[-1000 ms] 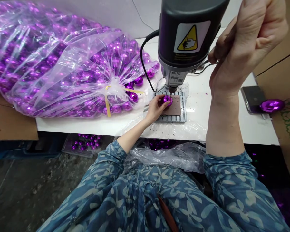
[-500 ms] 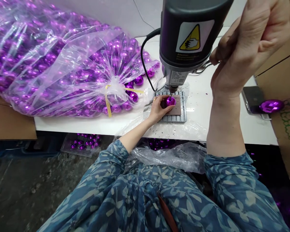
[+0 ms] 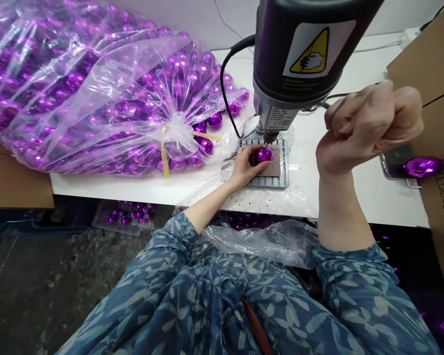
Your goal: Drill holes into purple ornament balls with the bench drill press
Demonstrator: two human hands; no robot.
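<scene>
Firstly, the left hand (image 3: pixel 243 168) grasped a glossy, faceted purple ornament ball (image 3: pixel 265 155) on a brown pad (image 3: pixel 277 162), beneath the bench drill (image 3: pixel 292 64) bit. The right hand (image 3: pixel 370 125) was clenched, raised beside it. Beyond lay a plastic bag (image 3: pixel 96 93) of purple balls.

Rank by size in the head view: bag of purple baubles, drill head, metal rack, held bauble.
bag of purple baubles
drill head
metal rack
held bauble

Drill head over rack is unsure: the drill is nearer the camera.

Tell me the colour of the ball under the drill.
The ball is shiny purple, clearest in the head view.
</scene>
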